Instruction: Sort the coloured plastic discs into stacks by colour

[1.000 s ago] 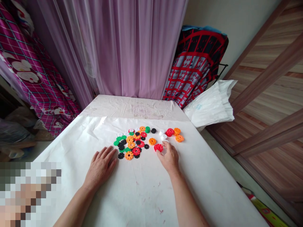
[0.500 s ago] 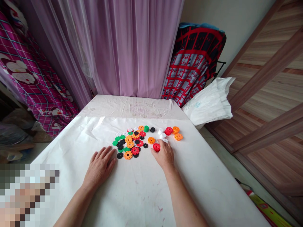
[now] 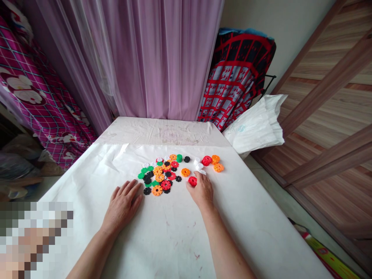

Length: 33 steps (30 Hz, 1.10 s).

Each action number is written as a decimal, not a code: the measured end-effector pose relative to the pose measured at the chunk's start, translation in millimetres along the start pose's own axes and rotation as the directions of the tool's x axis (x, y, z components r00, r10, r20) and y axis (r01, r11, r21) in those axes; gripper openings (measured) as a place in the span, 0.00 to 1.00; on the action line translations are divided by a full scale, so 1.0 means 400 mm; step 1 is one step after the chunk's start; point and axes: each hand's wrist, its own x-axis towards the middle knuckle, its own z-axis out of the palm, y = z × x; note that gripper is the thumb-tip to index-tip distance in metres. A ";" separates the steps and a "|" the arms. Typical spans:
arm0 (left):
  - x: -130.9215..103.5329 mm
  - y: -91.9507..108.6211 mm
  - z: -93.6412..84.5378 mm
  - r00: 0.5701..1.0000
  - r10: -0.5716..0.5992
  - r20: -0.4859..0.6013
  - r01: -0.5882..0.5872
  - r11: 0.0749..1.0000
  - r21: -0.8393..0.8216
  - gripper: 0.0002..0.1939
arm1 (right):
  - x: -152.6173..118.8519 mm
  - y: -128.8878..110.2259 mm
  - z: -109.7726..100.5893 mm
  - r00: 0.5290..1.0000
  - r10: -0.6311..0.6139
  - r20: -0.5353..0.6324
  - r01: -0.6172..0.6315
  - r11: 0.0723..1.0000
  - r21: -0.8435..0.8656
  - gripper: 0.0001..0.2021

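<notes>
My left hand (image 3: 123, 203) lies flat on the white table cover, fingers stretched and slightly apart, holding nothing. Just beyond its fingertips spreads a loose pile of flower-shaped notched plastic discs, among them an orange disc (image 3: 157, 190), a black disc (image 3: 147, 191) and green discs (image 3: 141, 175). To the right, my right hand (image 3: 203, 190) has thumb and forefinger closed around a red notched disc (image 3: 192, 181) at the table surface. White discs (image 3: 198, 166) sit right beyond its fingers. A single orange disc (image 3: 185, 172) lies to the left of the red one.
Farther right stand small stacks of red discs (image 3: 207, 160) and orange discs (image 3: 218, 167). A green stack (image 3: 179, 158) and a black stack (image 3: 186, 159) are at the pile's far side. A white bag (image 3: 255, 124) leans at the table's right edge. Purple curtains (image 3: 162, 58) hang behind.
Almost nothing differs. Both hands and the discs keep their places, and the view shifts very slightly.
</notes>
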 end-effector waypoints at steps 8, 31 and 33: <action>0.001 0.007 -0.007 1.000 -0.010 0.024 0.010 1.000 0.019 0.25 | -0.022 -0.160 -0.010 0.950 -0.256 0.177 0.229 0.960 0.161 0.10; -0.001 0.002 -0.001 1.000 -0.003 0.004 0.003 1.000 0.016 0.24 | -0.017 -0.111 0.016 0.993 -0.114 0.042 0.106 0.982 0.158 0.16; -0.001 0.000 0.000 1.000 -0.001 0.016 0.000 1.000 0.018 0.24 | -0.008 -0.050 0.001 0.998 -0.051 -0.033 0.055 0.989 0.134 0.16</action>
